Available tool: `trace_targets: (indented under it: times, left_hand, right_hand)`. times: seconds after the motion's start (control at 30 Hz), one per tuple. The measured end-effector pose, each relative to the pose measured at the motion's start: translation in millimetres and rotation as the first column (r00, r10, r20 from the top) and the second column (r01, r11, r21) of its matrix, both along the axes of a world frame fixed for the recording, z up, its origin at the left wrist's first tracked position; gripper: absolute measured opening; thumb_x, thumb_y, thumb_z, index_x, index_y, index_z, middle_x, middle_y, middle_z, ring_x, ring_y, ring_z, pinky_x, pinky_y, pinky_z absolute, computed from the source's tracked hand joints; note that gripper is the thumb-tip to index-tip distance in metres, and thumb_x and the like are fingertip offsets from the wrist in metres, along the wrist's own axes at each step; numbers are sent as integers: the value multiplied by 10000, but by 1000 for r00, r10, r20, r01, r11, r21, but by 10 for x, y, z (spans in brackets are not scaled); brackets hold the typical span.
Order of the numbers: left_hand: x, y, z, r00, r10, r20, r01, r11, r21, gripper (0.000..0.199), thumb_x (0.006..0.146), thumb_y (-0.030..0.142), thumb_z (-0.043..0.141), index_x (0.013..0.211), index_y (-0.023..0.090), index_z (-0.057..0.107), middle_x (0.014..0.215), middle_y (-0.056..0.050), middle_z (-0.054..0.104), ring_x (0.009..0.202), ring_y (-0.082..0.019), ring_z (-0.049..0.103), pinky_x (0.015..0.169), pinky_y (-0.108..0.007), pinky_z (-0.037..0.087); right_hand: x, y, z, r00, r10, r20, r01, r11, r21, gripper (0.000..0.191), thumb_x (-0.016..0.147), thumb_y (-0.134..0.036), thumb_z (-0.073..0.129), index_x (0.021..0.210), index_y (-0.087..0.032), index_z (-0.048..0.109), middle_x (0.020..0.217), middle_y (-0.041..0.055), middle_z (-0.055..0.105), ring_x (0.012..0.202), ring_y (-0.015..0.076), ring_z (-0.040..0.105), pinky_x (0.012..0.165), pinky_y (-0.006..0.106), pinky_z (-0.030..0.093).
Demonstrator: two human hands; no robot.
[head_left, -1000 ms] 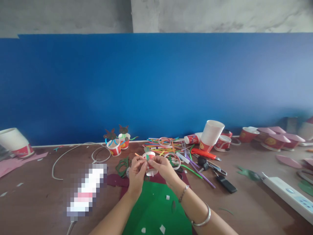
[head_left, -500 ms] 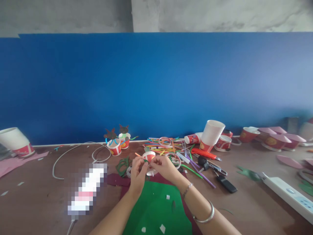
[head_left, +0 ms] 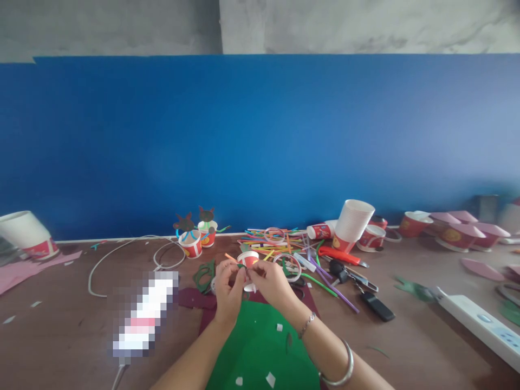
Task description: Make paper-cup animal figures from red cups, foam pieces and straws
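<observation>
My left hand (head_left: 228,287) and my right hand (head_left: 268,279) meet over the near edge of the green sheet. A small dark green piece (head_left: 241,266), perhaps paper, is pinched in my left fingers. The fingertips of my right hand are closed right beside it, and what they pinch is too small to make out. Just behind the hands stands a red and white paper cup (head_left: 248,258), partly covered by my fingers. Something white below the fingertips is mostly hidden. Under my wrists lies the green sheet (head_left: 260,341) on a dark red one (head_left: 311,303), with white scraps on top.
Colourful pipe cleaners (head_left: 260,238) lie behind the cup. Two cups with dark cat-like heads (head_left: 190,244) stand back left. To the right are stacked cups (head_left: 352,225), an orange cutter (head_left: 339,255), keys (head_left: 339,270) and a power strip (head_left: 479,319). A blurred-out device (head_left: 146,314) lies left.
My right hand and forearm have shifted slightly left, with its fingertips closer to the left ones. The green piece stays between the fingers, and the other things stay put.
</observation>
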State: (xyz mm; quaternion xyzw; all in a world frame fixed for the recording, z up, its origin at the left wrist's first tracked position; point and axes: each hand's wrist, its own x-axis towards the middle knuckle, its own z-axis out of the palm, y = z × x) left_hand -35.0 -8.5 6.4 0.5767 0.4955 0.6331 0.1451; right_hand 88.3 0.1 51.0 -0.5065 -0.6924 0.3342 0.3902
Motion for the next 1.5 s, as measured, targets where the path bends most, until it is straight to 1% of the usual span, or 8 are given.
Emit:
trace_targets:
  times: [0.1,0.37,0.6,0.77,0.87,1.13,1.27,1.5]
  left_hand:
    - [0,-2,-1,1000,-16,2,16,1000,-19,195,822,313,535,677,189,576,894,-43,539,879,-171,521,773,-276,425]
    - [-1,-4,8,1000,-12,-5,12,1000,-18,190,809,310,554,668,188,589,894,-46,543,863,-173,530,745,-279,440]
    - [12,-24,28,999,-39,-28,38,999,-11,197,804,319,558,660,191,595,874,-54,547,851,-182,527,752,-299,442]
    - [8,-17,-2,1000,-3,-25,3,1000,3,185,809,311,557,674,190,593,880,-47,541,838,-174,525,750,-297,438]
    - [2,-9,-20,999,4,-39,-3,1000,10,179,812,296,557,674,189,598,876,-42,539,832,-169,524,751,-294,434]
    - [27,-31,40,999,-13,-38,12,1000,-5,211,795,335,572,643,192,606,850,-52,553,817,-182,532,739,-310,458]
    - [24,-22,9,1000,-28,-14,28,1000,-10,206,795,346,575,663,194,619,872,-54,553,828,-188,539,743,-322,468]
    - [4,-3,-37,1000,-3,-16,3,1000,-2,196,804,314,570,658,189,610,889,-48,545,841,-176,543,752,-295,450]
  right_hand:
    - [-2,16,-3,1000,-9,-12,8,1000,-29,230,752,-255,500,556,-155,566,524,-8,541,529,112,453,507,211,308]
    - [14,18,31,997,50,-54,-52,998,-35,266,745,-248,487,509,-149,557,481,-20,494,501,101,417,492,211,280]
    - [17,20,11,999,14,-48,-15,1000,-14,222,710,-195,484,507,-146,559,481,-18,497,499,99,416,474,199,286]
    - [50,52,5,994,84,-64,-84,996,0,234,728,-216,491,544,-145,616,500,-15,531,501,104,432,482,207,288]
    - [63,56,8,993,103,-53,-103,995,5,251,725,-207,483,508,-146,593,487,-21,508,489,98,413,474,212,265]
    - [32,25,-1,998,37,-43,-37,999,-1,258,715,-221,486,473,-150,542,465,-20,467,500,101,399,483,209,288]
    - [30,31,6,998,32,-57,-32,999,2,235,699,-198,478,480,-149,546,472,-20,467,501,100,402,481,205,286]
    - [56,52,9,991,109,-72,-108,994,8,268,726,-226,465,475,-152,521,488,-25,450,499,94,381,478,213,257]
